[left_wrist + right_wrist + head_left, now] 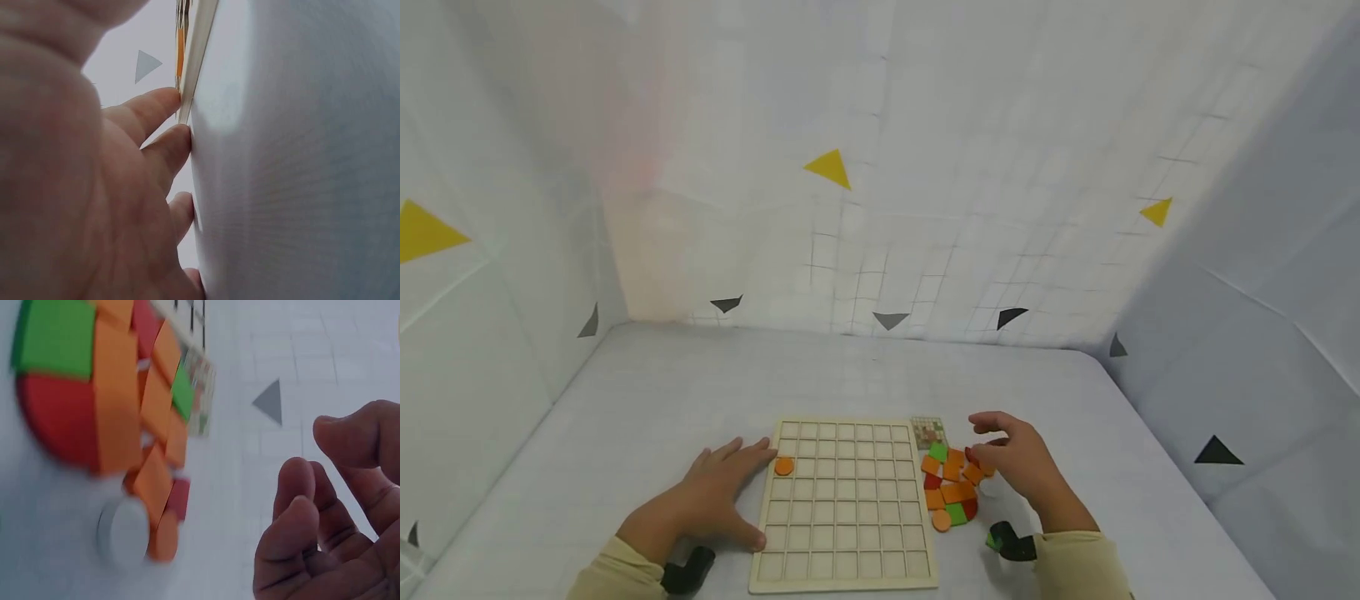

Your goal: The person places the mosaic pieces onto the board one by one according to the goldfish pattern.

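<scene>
A pale wooden grid board lies flat, with one orange disc in a left-column cell of its upper part. My left hand rests at the board's left edge, fingers spread and thumb lower down; in the left wrist view its fingertips are right at the rim. Over the far right side of a cluster of loose pieces hovers my right hand. Its fingers are loosely bent and the thumb stands apart, with nothing between them in the right wrist view. The cluster includes orange tiles, green squares and red rounded pieces.
A small printed pattern card lies beside the board's upper right corner. One white disc sits near the loose pieces. Another green piece is partly hidden behind the right wrist's black camera. White cloth walls enclose the table.
</scene>
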`<state>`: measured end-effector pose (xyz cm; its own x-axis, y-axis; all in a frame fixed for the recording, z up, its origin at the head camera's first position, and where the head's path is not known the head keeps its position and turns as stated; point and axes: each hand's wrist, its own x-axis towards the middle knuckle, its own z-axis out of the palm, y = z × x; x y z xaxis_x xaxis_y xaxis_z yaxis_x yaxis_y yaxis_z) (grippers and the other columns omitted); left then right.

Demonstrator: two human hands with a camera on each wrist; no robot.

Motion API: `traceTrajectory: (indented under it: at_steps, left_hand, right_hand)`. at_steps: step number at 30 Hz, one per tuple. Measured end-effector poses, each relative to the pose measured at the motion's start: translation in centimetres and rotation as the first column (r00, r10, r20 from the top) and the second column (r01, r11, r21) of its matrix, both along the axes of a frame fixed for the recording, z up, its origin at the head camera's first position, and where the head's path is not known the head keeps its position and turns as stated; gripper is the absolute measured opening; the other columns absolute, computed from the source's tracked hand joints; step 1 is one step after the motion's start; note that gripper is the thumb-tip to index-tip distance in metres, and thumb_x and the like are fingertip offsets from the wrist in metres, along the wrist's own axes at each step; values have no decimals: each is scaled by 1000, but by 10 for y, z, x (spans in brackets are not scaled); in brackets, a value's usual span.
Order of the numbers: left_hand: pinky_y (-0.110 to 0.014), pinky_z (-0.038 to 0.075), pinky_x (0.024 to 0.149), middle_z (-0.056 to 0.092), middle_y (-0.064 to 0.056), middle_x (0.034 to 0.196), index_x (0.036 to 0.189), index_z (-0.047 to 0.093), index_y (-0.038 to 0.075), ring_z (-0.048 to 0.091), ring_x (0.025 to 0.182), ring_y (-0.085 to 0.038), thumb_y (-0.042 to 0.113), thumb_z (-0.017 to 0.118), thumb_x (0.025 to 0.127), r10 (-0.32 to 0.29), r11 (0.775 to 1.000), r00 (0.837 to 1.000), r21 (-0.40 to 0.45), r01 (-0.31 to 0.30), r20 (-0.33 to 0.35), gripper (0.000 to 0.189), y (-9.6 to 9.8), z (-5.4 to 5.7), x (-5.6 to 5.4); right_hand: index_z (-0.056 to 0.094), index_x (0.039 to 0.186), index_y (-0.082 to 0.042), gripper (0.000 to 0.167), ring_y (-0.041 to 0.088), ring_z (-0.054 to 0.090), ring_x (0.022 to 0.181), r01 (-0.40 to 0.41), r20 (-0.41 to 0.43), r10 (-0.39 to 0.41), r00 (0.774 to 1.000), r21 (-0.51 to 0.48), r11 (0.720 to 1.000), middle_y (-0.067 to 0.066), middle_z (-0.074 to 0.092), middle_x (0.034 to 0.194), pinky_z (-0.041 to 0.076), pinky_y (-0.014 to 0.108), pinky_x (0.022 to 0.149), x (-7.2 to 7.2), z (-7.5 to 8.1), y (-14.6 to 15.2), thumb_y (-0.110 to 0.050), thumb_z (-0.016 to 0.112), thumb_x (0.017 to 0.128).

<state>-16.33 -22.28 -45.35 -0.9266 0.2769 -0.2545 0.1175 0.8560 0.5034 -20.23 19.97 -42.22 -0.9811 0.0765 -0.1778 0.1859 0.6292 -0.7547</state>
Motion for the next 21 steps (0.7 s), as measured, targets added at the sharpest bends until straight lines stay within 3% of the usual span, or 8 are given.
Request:
traceTrajectory:
  at_steps: [7,11,21]
  left_hand:
    - [-68,4,125,34,-1,166,153,45,24,18,155,-43,60,96,42,27,999,1000,-17,-27,15,127,-3,-2,-1]
    - [-69,4,124,34,-3,166,153,45,23,19,154,-44,62,95,42,11,1000,1000,-1,-11,8,128,-4,-3,0]
    - [-67,3,125,35,-2,165,153,46,25,18,155,-43,59,96,42,21,1000,999,-8,-21,24,126,1,1,-1]
  right_hand:
    - [63,134,-11,48,28,60,110,21,95,-25,995,45,999,13,62,136,61,41,85,-4,-15,27,-21,75,88]
    - [65,131,-10,44,29,60,111,11,154,-21,988,69,998,13,64,134,61,45,87,-6,-22,36,-15,75,88]
    - [72,121,-13,42,22,63,100,-131,180,111,977,103,986,5,68,123,61,41,84,-17,-25,47,-4,77,80]
